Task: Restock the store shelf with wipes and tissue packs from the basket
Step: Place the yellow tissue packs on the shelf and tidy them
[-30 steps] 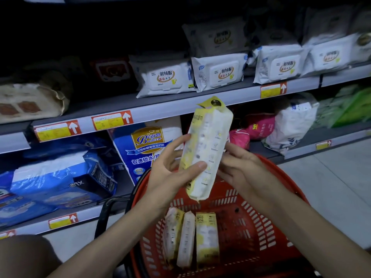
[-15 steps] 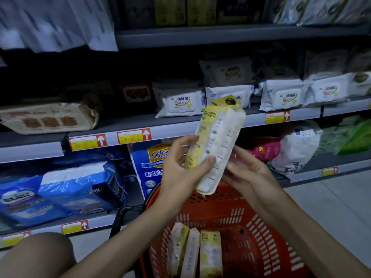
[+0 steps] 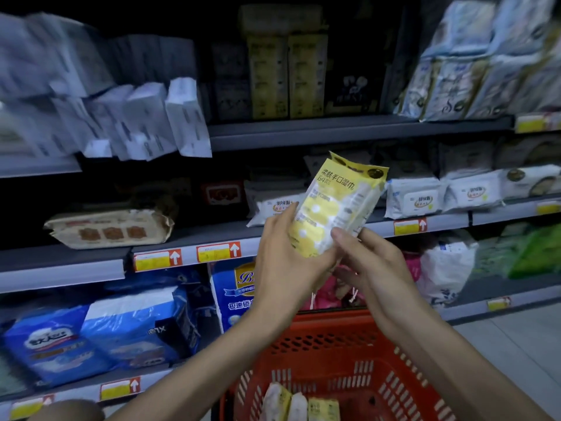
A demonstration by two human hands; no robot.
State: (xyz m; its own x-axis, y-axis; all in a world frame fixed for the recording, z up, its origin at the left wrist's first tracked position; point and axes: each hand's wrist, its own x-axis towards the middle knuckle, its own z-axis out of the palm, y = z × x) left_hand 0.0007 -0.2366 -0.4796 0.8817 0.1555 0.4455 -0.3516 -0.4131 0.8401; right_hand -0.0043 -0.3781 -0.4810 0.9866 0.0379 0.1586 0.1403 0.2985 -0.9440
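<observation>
Down at my knees, red basket (image 3: 349, 344), mesh wall facing me. Three yellow-and-white packs (image 3: 300, 405) lie side by side on its floor at the frame's bottom edge; the rest of the floor is cut off or bare, cannot tell which.

Above the basket rim, both arms raised. Left grip (image 3: 285, 262) closed round the lower left of a yellow wipes pack (image 3: 334, 208), fingers wrapped behind, palm against its side. Right grip (image 3: 373, 265): thumb set on the pack's lower right corner, other fingers loosely spread beneath; whether they bear on the back I cannot tell. Pack is tilted, top leaning right and away, held in the air in front of the middle shelf edge (image 3: 303, 238), not touching it.

Behind the pack, the middle shelf carries white wipes packs (image 3: 416, 199) in a row to the right. Further up, the upper shelf (image 3: 349, 129) holds upright yellowish packs (image 3: 288, 77) in deep shadow; a match to mine seems likely, print too dim to confirm.

Judgement on progress: mid-task. This pack is out of the basket but not shelved. At least three more wait below. How many went up already, the shelves do not tell me.
</observation>
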